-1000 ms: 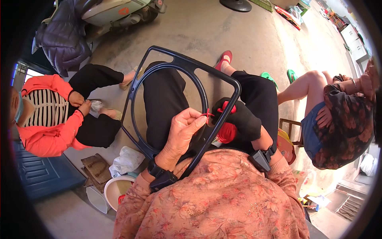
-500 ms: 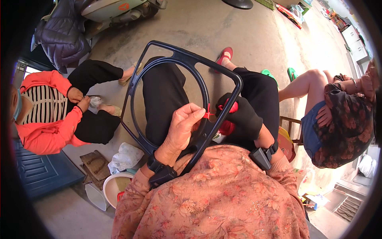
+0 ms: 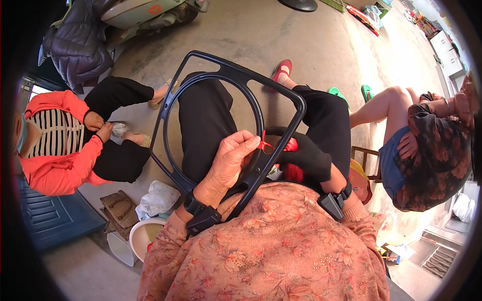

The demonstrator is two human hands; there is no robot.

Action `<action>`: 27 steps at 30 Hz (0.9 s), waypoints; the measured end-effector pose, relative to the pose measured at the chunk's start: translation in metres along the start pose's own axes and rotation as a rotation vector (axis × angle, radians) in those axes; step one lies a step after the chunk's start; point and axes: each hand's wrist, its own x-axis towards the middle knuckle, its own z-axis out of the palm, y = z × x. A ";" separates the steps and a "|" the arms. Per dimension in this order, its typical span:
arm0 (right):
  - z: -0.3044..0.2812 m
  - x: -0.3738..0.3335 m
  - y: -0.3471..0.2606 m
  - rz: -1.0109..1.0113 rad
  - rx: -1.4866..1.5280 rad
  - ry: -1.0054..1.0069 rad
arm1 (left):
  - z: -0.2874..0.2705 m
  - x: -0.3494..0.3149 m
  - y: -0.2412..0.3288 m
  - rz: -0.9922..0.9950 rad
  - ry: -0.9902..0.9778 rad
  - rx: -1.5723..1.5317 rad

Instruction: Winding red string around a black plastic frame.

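Observation:
A black frame [image 3: 301,106] with a round ring inside it lies tilted across my lap. My bare left hand [image 3: 227,161] pinches a thin red cord [image 3: 262,143] between thumb and fingertips where it is looped at the ring's right side. On the other side of the frame's bar, my right hand [image 3: 312,159], in a black glove, curls around a bundle of red cord [image 3: 292,173]. Part of that bundle is hidden by the glove and the bar. The right fingertips are partly covered, close to the cord loop.
At the left, a seated person in an orange jacket [image 3: 63,175] handles something whitish. Another person [image 3: 437,150] sits at the right. A white bucket [image 3: 136,241] and a woven bag [image 3: 120,208] stand at lower left. A scooter [image 3: 145,15] is parked behind.
My right hand has opened its pose slightly, its fingers reaching left behind the bar toward the ring, and the red bundle has shifted with it. My left hand keeps its pinch.

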 end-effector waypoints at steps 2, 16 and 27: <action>0.004 0.003 0.003 0.002 0.091 -0.071 | 0.000 -0.001 0.000 -0.017 -0.013 -0.016; 0.011 -0.005 -0.005 -0.029 -0.070 0.194 | 0.003 -0.006 0.003 -0.059 -0.006 -0.020; 0.032 -0.028 -0.027 -0.284 -0.499 0.197 | 0.000 -0.003 -0.005 0.008 0.069 0.066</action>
